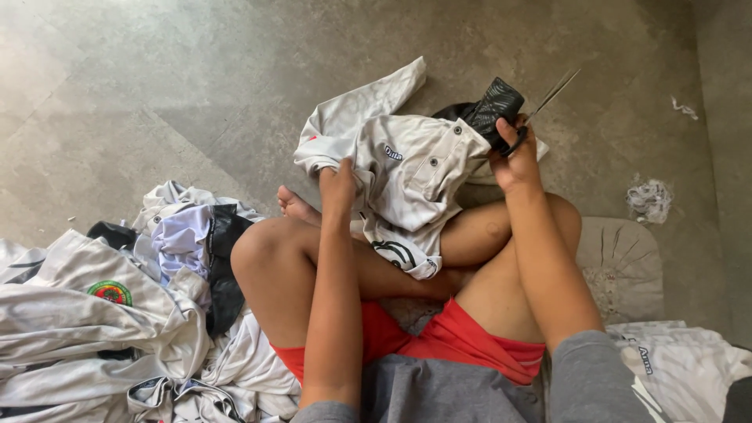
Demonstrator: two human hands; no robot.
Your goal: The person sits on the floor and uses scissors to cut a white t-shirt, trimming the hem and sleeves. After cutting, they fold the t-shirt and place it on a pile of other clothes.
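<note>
Above the crossed legs, the left hand point(338, 182) grips a white shirt point(407, 176); the right hand point(513, 153) clamps scissors point(540, 106) and its black collar point(492, 110), uncut; a clothes pile point(102, 313) waits.

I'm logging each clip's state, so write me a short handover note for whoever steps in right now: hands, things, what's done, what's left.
Left hand: fingers gripping the white shirt at its left side, held up over the crossed legs.
Right hand: holds the scissors, blades pointing up and away, and pinches the shirt's black collar part.
Pile of white garments lies on the floor at the left; another white garment at the right.
Thread scraps lie on the floor to the right.
Done: cannot tell how much of the shirt is trimmed.
Left: this shirt is in hand; the left pile's state is unclear.
</note>
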